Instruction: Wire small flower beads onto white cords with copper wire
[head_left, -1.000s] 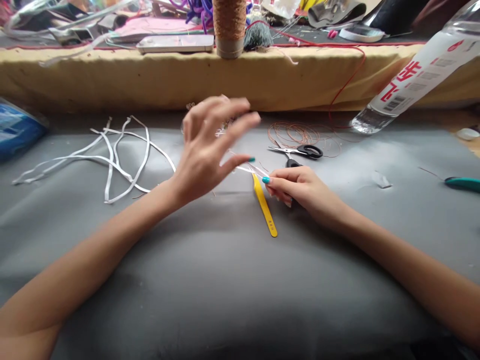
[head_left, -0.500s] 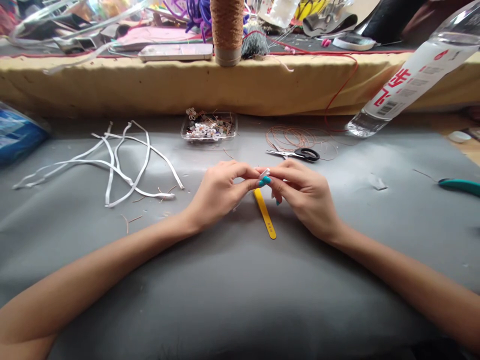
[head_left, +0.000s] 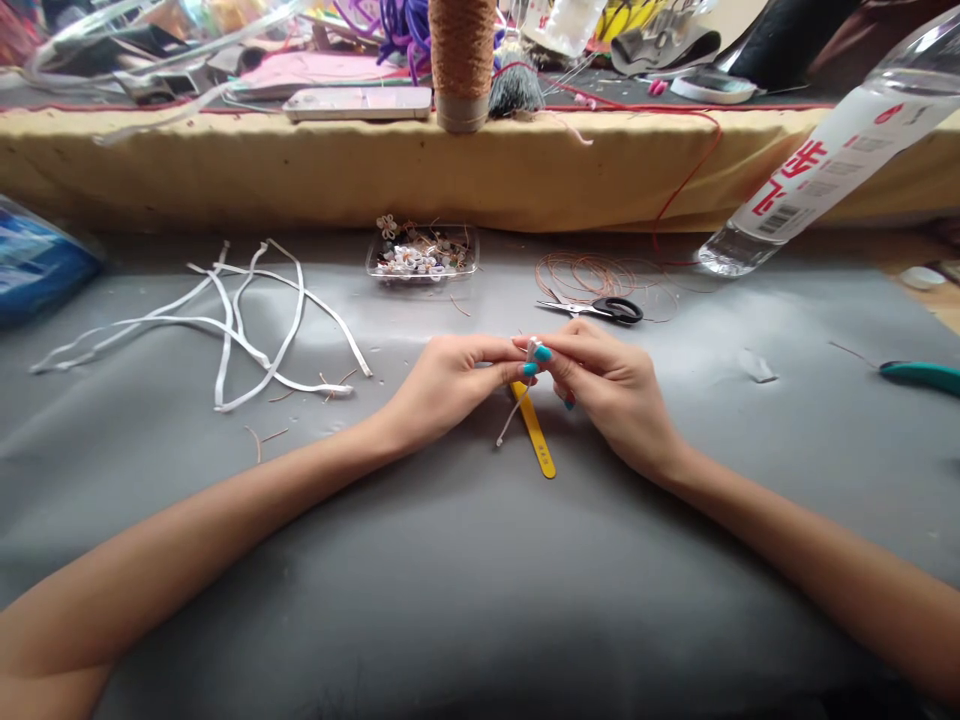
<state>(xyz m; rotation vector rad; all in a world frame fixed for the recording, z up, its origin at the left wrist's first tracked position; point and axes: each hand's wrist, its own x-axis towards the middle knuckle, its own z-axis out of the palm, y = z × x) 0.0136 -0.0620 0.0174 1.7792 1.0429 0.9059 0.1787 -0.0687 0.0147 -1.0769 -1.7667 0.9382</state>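
Note:
Fingertip to fingertip over the middle of the grey mat (head_left: 420,560), my left hand (head_left: 461,385) and my right hand (head_left: 611,390) pinch a small folded piece of white cord (head_left: 533,350). The cord's loose end hangs down below my left thumb. Both hands are closed on it, and the fingertips hide part of the fold. Just beneath them a yellow flat strip (head_left: 538,440) lies on the mat, its upper end covered by the fingers. Behind my right hand are black-handled scissors (head_left: 619,309) and a loose coil of copper-coloured wire (head_left: 577,272).
White cords (head_left: 281,345) lie tangled at left, near wire scraps (head_left: 259,440). A clear tray (head_left: 424,270) holds small flower-shaped pieces. A water bottle (head_left: 825,160) leans at right, with a teal-handled tool (head_left: 922,373) nearby. A thread spool (head_left: 462,70) stands on the cloth-edged shelf (head_left: 300,170).
The white piece between my fingers has turned more upright, and its loose end now shows hanging below. My hands stay in nearly the same place; the whole view has shifted slightly.

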